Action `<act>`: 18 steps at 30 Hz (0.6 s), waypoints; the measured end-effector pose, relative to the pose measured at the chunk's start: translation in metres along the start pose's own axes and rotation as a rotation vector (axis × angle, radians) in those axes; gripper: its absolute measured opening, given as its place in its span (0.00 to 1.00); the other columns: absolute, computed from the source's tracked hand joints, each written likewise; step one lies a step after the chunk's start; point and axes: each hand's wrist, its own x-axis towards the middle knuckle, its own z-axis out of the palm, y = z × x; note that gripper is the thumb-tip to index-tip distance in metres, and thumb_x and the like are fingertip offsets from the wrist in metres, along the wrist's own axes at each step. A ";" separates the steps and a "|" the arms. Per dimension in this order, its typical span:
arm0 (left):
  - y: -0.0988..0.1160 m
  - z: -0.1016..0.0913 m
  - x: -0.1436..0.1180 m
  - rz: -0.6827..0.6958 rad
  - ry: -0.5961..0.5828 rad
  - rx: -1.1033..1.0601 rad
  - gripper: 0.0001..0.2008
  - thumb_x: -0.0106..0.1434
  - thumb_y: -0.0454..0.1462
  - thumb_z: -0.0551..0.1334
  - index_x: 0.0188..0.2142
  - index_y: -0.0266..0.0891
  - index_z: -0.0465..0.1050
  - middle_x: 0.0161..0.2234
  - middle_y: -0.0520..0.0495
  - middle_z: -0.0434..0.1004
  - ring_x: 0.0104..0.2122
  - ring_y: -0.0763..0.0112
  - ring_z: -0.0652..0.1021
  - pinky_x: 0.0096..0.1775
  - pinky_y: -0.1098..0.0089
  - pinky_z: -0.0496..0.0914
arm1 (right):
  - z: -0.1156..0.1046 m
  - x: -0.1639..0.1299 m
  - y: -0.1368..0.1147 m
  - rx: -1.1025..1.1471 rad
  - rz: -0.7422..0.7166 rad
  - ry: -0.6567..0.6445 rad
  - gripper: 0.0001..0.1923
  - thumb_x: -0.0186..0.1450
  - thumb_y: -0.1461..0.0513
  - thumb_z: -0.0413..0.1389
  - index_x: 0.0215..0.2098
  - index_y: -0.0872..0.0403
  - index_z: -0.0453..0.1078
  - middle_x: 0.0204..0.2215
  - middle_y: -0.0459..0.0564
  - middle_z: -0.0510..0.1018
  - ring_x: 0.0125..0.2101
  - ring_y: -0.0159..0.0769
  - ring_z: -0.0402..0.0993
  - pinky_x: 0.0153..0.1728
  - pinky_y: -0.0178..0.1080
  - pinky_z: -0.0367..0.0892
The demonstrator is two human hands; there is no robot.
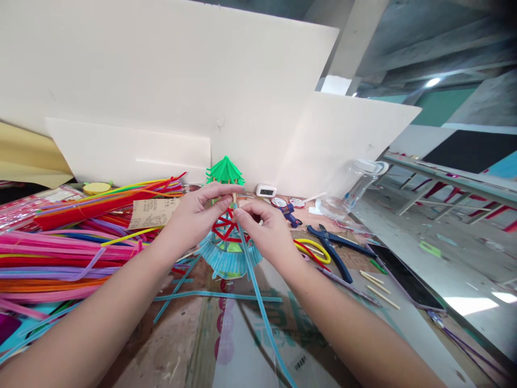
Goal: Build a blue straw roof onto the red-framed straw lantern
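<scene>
A small pagoda-like model stands upright before me, with a green pipe-cleaner roof [226,170], red crossed bracing [228,230] and a pale blue fringed tier [228,263] below. My left hand [197,213] pinches the model's upper part near a thin wooden stick [235,198], between thumb and fingers. Close beside it, the thumb and index finger of my right hand [269,229] are closed on a light blue pipe cleaner [262,304]. Its upper end meets the stick; the long tail hangs toward the table's front. My fingers partly hide the model's middle.
Bundles of coloured pipe cleaners [68,258] fill the left side. Loose blue pipe cleaners [218,295] lie in front of the model. To the right are pliers [335,250], yellow-handled scissors [319,250], a phone [406,275] and a clear jar [355,188]. A timer [266,191] stands behind.
</scene>
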 end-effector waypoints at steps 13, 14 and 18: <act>0.005 -0.008 0.002 -0.055 0.005 0.015 0.20 0.64 0.43 0.60 0.54 0.42 0.71 0.45 0.46 0.77 0.46 0.62 0.75 0.50 0.62 0.68 | -0.019 0.002 -0.003 -0.006 0.013 -0.029 0.14 0.66 0.55 0.52 0.32 0.56 0.71 0.24 0.44 0.71 0.26 0.29 0.64 0.28 0.33 0.59; 0.004 -0.010 0.002 -0.065 0.011 0.022 0.21 0.63 0.44 0.60 0.55 0.42 0.70 0.46 0.45 0.77 0.47 0.62 0.75 0.51 0.61 0.68 | -0.023 0.002 -0.004 -0.001 0.029 -0.024 0.13 0.65 0.55 0.52 0.32 0.56 0.71 0.24 0.44 0.71 0.25 0.29 0.63 0.27 0.33 0.59; -0.001 -0.018 0.004 -0.095 -0.009 0.111 0.22 0.63 0.46 0.60 0.54 0.41 0.71 0.51 0.43 0.75 0.52 0.58 0.73 0.53 0.59 0.66 | -0.038 0.003 -0.008 -0.049 0.050 -0.062 0.11 0.64 0.56 0.54 0.33 0.56 0.70 0.25 0.44 0.73 0.25 0.28 0.64 0.26 0.32 0.59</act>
